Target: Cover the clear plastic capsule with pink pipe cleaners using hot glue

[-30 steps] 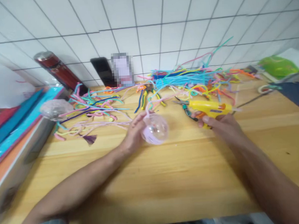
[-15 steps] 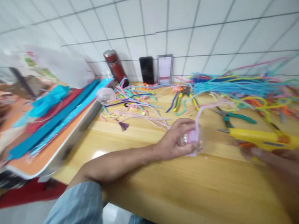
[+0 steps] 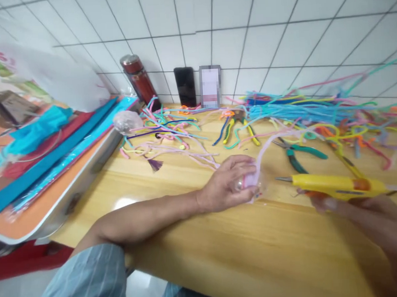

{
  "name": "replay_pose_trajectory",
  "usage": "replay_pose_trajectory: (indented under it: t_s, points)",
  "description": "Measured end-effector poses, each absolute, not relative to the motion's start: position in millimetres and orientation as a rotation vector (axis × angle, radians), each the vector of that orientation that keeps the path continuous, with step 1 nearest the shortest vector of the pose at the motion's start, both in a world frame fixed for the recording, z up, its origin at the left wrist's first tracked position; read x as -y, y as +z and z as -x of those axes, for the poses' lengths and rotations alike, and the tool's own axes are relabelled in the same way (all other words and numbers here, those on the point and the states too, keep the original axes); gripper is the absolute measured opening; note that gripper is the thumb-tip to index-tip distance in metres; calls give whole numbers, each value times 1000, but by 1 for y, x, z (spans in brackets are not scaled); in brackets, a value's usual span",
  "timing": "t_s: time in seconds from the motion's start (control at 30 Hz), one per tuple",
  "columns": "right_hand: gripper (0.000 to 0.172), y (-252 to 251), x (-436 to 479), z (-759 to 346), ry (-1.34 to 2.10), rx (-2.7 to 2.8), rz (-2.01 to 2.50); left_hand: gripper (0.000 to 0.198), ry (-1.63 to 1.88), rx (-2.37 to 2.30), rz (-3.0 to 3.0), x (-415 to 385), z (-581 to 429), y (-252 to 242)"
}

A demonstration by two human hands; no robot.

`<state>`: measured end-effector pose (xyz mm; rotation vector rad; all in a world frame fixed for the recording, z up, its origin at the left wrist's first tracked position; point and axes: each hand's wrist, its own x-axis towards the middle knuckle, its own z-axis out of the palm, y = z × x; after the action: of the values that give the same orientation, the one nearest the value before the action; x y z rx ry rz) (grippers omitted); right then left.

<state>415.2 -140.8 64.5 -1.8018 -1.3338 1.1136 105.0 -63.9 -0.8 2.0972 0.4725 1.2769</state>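
Note:
My left hand (image 3: 225,184) is closed around a small clear ball-like piece (image 3: 261,187) resting at the tabletop. Wrapped over that piece is a lilac pipe cleaner (image 3: 259,158), its long free end curving up and away to the right. My right hand (image 3: 351,211) grips a yellow hot glue gun (image 3: 336,184), its metal nozzle pointing left toward the clear piece but apart from it. A whitish stick shows at the gun's rear end. The palm side of my left hand and part of the clear piece are hidden by the fingers.
Green-handled pliers (image 3: 307,151) and yellow-handled pliers (image 3: 240,126) lie behind my hands. A pile of pipe cleaners (image 3: 293,112) stretches along the wall. A red thermos (image 3: 142,82) and two phones (image 3: 185,85) stand there too. An orange-topped table (image 3: 52,214) adjoins at left.
The view has shifted slightly right and sharpened. The glue gun sits a little nearer the clear piece, nozzle pointing left. My left hand keeps its hold.

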Motion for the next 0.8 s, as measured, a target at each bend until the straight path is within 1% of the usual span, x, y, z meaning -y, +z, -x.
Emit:
replay_pose_trajectory:
  t_s: [0.1, 0.17, 0.27, 0.47, 0.63, 0.8]
  points:
    - [20, 65, 144, -408, 1018, 1330, 1815, 39, 1289, -486, -2080, 63, -106, -3]
    - [22, 65, 145, -405, 954, 1327, 1807, 36, 1264, -504, -2065, 65, -105, -2]
    - [32, 68, 144, -403, 1010, 1374, 1769, 32, 1258, -501, -2068, 70, -101, 3]
    - [35, 85, 144, -393, 1164, 1424, 1670, 18, 1219, -579, -2153, 75, -96, 11]
    - [32, 87, 150, -390, 1174, 1514, 1652, 13, 1197, -537, -2188, 77, -94, 12]
    - [29, 83, 154, -389, 1179, 1540, 1644, 14, 1204, -546, -2183, 76, -92, 9]
